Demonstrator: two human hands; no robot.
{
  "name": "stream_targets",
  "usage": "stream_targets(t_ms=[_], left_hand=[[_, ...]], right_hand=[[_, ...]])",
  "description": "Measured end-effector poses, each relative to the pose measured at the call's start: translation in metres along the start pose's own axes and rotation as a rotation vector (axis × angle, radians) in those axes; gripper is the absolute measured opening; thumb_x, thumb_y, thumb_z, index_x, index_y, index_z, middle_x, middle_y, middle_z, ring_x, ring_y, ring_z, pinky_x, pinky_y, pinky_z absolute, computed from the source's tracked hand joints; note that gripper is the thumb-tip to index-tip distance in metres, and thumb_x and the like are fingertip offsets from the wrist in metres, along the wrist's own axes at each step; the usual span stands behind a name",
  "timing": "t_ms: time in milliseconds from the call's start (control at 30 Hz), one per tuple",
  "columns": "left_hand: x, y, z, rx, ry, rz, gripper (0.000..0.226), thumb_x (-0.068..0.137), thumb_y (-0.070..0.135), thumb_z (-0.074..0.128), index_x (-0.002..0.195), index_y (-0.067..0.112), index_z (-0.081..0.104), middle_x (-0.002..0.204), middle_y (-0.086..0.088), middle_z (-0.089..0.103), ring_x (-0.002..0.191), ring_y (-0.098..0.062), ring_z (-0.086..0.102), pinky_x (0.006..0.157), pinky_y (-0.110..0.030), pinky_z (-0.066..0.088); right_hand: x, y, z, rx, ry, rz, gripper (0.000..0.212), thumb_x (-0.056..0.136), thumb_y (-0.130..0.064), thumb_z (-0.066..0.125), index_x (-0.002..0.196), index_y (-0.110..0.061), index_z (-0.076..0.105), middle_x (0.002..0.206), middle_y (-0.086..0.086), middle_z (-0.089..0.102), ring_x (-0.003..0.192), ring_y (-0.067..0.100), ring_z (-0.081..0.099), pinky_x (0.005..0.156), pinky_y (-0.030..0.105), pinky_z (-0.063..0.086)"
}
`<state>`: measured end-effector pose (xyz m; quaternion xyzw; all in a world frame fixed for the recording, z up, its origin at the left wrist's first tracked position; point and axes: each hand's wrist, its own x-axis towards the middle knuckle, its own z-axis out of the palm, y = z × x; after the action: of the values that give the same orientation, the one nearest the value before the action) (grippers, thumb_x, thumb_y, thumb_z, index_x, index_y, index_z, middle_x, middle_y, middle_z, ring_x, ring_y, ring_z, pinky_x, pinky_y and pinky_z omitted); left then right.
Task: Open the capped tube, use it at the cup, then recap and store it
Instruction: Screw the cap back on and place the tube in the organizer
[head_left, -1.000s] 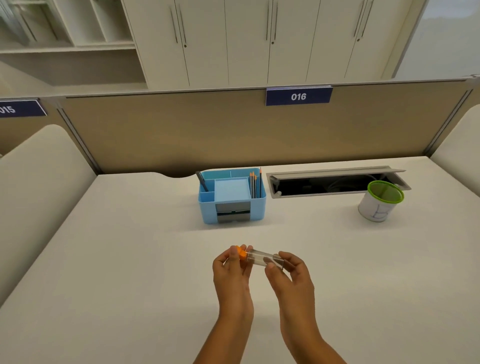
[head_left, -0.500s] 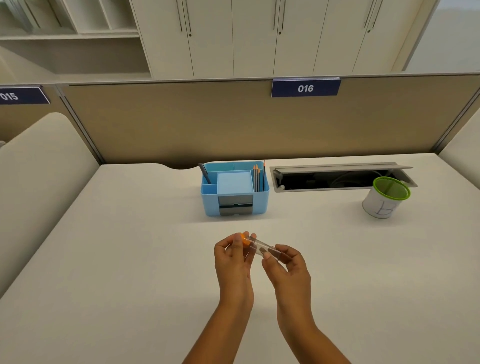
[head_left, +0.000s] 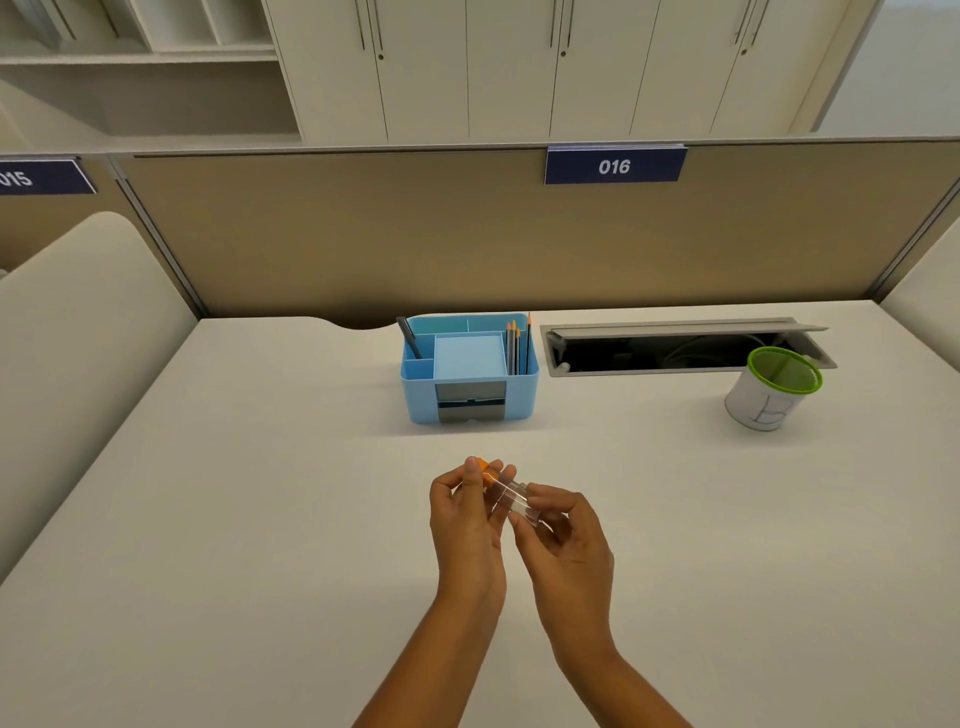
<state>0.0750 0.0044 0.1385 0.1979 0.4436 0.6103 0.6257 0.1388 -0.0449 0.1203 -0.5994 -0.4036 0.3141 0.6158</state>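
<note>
The left hand (head_left: 467, 519) pinched the orange cap (head_left: 488, 474) while the right hand (head_left: 563, 540) gripped the tube (head_left: 511, 499), held above the worktop (head_left: 260, 519), likely braced for uncapping; the cup (head_left: 769, 395) stood well apart.

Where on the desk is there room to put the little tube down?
Lots of bare desk lies left of the hands and in front of the blue organizer. More lies between the organizer and the white cup. The back edge is crowded: the organizer, the open cable slot and the cup.
</note>
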Motion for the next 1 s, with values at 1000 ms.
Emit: stream_targets(t_ms=[1000], left_hand=[[0.010, -0.037, -0.022, 0.254, 0.103, 0.152, 0.008, 0.093, 0.020, 0.047, 0.085, 0.017, 0.045, 0.094, -0.010, 0.065, 0.089, -0.022, 0.066, 0.061, -0.012, 0.053]], right_hand=[[0.017, 0.027, 0.013, 0.222, 0.074, 0.328, 0.023, 0.078, -0.021, 0.073, 0.094, -0.030, 0.060, 0.096, 0.000, 0.072, 0.088, 0.009, 0.069, 0.076, 0.020, 0.052]])
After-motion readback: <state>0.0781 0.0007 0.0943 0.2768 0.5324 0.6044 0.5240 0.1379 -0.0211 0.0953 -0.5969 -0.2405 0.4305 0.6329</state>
